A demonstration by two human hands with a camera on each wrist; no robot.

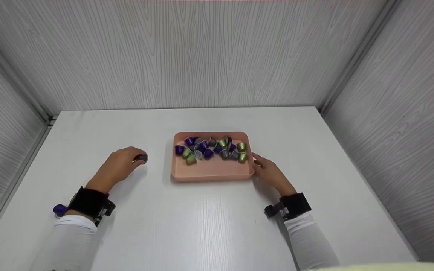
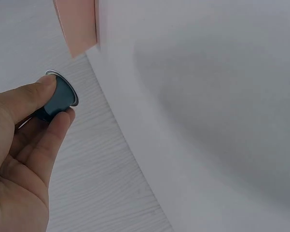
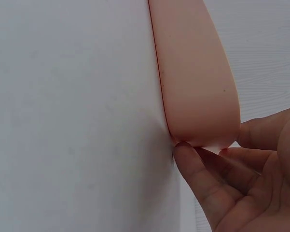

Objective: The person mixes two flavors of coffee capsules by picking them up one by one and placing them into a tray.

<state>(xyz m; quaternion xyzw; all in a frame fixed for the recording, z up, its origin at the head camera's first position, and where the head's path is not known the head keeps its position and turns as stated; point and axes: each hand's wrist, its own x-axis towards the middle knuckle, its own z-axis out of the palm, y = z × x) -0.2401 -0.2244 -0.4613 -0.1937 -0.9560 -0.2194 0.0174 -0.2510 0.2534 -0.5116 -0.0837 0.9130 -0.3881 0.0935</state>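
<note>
My left hand (image 1: 121, 165) pinches a dark coffee capsule (image 1: 141, 158) between thumb and fingers, above the table left of the pink tray (image 1: 209, 175). Up close in the left wrist view, the capsule (image 2: 62, 96) looks dark teal with a silver rim. Inside the tray lie several purple, green and grey capsules (image 1: 208, 153), mostly toward its back half. At the tray's right side, my right hand (image 1: 271, 173) holds the edge. The right wrist view shows its fingers (image 3: 198, 169) around the tray's corner (image 3: 202, 116), one at the lower edge.
A single purple capsule (image 1: 59, 210) lies on the white table (image 1: 187, 226) beside my left wristband, partly hidden by it. Grey wood-grain panels (image 1: 202, 56) enclose the table at the back and on both sides.
</note>
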